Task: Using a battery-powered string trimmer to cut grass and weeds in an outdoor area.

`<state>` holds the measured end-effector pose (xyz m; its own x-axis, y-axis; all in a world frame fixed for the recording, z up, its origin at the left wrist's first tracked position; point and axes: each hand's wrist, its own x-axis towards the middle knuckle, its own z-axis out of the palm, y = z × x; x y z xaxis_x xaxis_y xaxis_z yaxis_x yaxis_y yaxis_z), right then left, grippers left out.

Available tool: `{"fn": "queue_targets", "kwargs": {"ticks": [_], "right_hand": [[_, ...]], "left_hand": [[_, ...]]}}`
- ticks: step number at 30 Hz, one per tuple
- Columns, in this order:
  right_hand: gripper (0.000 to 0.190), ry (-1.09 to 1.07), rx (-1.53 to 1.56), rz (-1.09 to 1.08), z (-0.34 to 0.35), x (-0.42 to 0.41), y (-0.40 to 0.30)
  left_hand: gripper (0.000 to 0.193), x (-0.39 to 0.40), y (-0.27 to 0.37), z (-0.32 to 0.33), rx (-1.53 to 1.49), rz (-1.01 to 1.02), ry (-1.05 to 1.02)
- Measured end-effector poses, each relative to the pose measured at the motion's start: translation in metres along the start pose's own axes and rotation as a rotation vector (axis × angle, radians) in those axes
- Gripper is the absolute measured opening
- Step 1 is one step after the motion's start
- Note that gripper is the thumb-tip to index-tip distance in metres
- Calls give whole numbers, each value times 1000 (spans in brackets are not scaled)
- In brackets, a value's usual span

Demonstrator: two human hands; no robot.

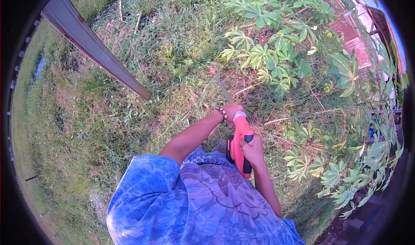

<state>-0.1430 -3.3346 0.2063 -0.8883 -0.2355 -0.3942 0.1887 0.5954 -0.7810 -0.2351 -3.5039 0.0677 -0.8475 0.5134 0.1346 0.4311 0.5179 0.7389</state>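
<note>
A cordless string trimmer [242, 139], red with black parts, points away from my body over the grass. My left hand [232, 112], with a beaded bracelet at its wrist, grips the pole just ahead of the red housing. Around the black-faced rear handle my right hand [252, 148] is closed. The grey pole [223, 88] runs forward to a small reddish head [212, 69] low over mixed grass and weeds [194, 83]. Whether the head touches the plants, I cannot tell.
A metal post [97, 49] rises at the left front. Leafy cassava-like plants [275, 57] stand right of the trimmer head, with more foliage [337, 167] at the right. A bare stem [291, 117] crosses low from the right. Beyond is a reddish wall [355, 52].
</note>
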Motion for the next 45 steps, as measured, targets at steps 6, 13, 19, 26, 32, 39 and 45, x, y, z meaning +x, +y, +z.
{"fn": "queue_targets", "kwargs": {"ticks": [6, 13, 19, 26, 32, 39, 45], "right_hand": [[10, -56, 307, 133, 4, 3, -45], [2, -125, 378, 50, 29, 34, -88], [9, -301, 530, -125, 95, 56, -116], [52, -683, 326, -337, 120, 74, -199], [65, -430, 499, 283, 217, 317, -156], [97, -737, 915, 857, 379, 508, -136], [17, -300, 958, 687, 418, 603, -49]], "left_hand": [[43, -21, 13, -29, -10, -63, 353], [57, -93, 36, -41, -1499, -743, 588], [23, -95, 66, -131, -1317, -702, 759], [40, -175, 52, -235, -1397, -874, 830], [48, -193, 63, -300, -1434, -865, 849], [57, -151, 24, -403, -1344, -1085, 450], [60, -108, -22, -479, -1388, -1081, 227]]}}
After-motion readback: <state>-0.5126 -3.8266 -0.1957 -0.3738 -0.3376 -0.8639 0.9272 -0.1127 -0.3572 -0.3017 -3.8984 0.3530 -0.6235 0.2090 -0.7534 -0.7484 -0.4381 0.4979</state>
